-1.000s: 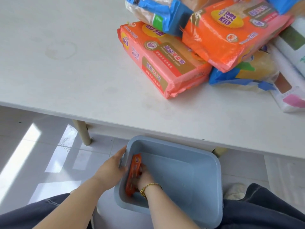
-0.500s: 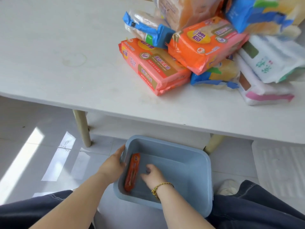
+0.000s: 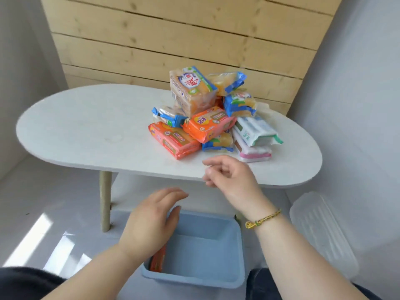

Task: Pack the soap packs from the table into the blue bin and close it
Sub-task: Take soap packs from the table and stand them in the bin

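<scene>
1. The bin [image 3: 201, 252] stands on the floor in front of the person's knees, under the near edge of the table [image 3: 86, 126]. One orange pack [image 3: 159, 262] stands on edge against its left wall, partly hidden by the left hand; the rest of the bin is bare.
2. The left hand [image 3: 149, 221] hovers over the bin's left rim, fingers spread and slack, holding nothing.
3. The right hand [image 3: 229, 174] is raised at the table's near edge, fingers loosely curled and empty, just short of the pile.
4. A pale ribbed lid [image 3: 322, 232] lies on the floor to the right of the bin, likely its cover.
5. Farther off, the pile of soap packs [image 3: 207, 118] sits on the table's right half; the nearest are a flat orange pack [image 3: 175, 139] and a pink-edged white one [image 3: 253, 151].
6. Judgement: one pack is stowed and the step in hand is fetching the second; packing has barely begun.
7. The next move calls for reaching forward, closing the fingers on a near, low-lying pack without toppling the stack above, then lowering it beside the first.
</scene>
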Demonstrator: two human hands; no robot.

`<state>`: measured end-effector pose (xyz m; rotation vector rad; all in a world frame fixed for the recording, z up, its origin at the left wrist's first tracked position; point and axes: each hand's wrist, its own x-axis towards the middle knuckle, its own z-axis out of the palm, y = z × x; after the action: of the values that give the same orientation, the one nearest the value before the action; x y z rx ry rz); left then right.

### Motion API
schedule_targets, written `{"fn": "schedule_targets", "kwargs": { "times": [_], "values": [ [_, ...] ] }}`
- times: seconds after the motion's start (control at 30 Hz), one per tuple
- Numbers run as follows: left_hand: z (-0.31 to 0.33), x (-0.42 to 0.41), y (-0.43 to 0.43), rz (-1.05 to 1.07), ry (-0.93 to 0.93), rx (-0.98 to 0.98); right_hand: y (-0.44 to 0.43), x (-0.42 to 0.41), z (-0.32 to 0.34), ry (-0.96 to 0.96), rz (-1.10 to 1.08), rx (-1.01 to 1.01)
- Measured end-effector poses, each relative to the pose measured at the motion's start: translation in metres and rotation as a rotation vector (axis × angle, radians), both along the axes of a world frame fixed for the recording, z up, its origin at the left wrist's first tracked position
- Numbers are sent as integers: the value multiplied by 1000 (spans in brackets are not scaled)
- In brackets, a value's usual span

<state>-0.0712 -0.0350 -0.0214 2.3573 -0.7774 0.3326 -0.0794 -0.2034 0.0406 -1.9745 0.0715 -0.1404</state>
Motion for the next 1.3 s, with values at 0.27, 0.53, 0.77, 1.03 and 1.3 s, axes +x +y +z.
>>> {"fn": "schedule_targets", "kwargs": {
  "times": [0.27, 0.53, 0.77, 1.03, 1.3],
  "values": [
    [11, 32, 16, 213, 27, 254, -56, 33, 60, -77, -302, -334],
    [-3, 58, 29, 278, 51, 394, -22, 102, 56, 163, 8, -762],
    [7, 55, 29, 256, 55, 459, -18, 128, 56, 281, 316, -1508],
    [1, 58, 32, 274, 12, 514, -21, 144, 49, 30, 329, -1526],
    [0, 56, 34, 234, -30, 402, -30, 118, 58, -346, 134, -1084]
  ]
}}
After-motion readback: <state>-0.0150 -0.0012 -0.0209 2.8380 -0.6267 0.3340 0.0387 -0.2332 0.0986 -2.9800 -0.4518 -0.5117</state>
